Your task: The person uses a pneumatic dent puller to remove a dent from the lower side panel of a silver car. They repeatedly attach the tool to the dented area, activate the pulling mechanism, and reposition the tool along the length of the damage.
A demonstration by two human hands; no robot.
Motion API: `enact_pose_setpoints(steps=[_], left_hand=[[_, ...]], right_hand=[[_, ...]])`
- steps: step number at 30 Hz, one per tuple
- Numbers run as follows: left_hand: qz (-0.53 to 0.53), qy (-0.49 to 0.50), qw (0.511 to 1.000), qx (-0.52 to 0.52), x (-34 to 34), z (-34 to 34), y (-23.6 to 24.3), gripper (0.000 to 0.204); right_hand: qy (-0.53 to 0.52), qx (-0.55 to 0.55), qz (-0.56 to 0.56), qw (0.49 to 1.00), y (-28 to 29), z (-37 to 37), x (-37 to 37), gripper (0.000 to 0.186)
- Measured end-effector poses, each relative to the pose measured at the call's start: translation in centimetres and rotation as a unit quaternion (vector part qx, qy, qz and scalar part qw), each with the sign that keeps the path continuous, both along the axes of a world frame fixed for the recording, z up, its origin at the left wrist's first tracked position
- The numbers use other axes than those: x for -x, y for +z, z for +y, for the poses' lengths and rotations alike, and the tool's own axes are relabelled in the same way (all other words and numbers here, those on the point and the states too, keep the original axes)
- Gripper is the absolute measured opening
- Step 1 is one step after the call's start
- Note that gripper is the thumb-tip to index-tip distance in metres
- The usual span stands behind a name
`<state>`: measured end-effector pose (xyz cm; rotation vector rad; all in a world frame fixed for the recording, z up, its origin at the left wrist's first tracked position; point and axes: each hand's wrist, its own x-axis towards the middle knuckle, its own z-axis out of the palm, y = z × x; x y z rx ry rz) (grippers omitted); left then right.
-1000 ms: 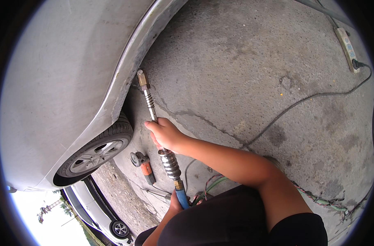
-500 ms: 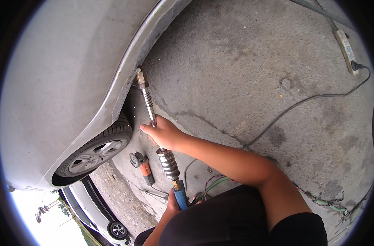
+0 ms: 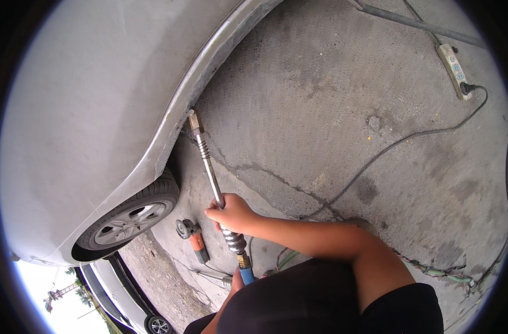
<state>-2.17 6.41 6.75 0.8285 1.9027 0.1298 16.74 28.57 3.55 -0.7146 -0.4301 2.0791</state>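
Slide hammer [image 3: 213, 178] has a smooth metal shaft and ribbed weight [image 3: 235, 241]

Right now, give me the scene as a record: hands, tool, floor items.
right hand: closed round the steel rod, by the ribbed metal section
left hand: at the blue handle, mostly hidden; grip unclear
tool head: at the lower edge of the silver car; contact unclear
grinder: orange and black, lying on the concrete
power strip: upper right, black plug in it
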Motion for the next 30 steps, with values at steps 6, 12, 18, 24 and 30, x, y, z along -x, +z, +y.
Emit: enact_pose_setpoints(steps=[6, 12, 18, 24, 30], left_hand=[[0.068, 0.016, 0.997, 0.009, -2.1, 1.0, 0.4, 0.035], [0.150, -0.053, 0.987, -0.029, -5.1, 2.3, 3.0, 0.043], [0.093, 0.002, 0.996, 0.003, -3.2, 1.6, 2.1, 0.035], [0.060, 0.065, 0.994, 0.060, -0.9, 0.7, 0.3, 0.039], [0.087, 0.057, 0.992, 0.074, -6.0, 3.5, 2.8, 0.027]], right_hand=[[-0.194, -0.029, -0.137, 0.971, 1.0, 2.4, 0.7, 0.031], [0.159, 0.071, 0.353, 0.919, -0.8, 5.6, -2.5, 0.046], [-0.030, 0.140, -0.003, 0.990, 2.7, 4.3, -1.2, 0.042], [-0.048, 0.164, -0.058, 0.984, 1.3, 2.0, -1.9, 0.030], [-0.021, 0.067, -0.021, 0.997, 0.3, 2.3, -2.5, 0.024]])
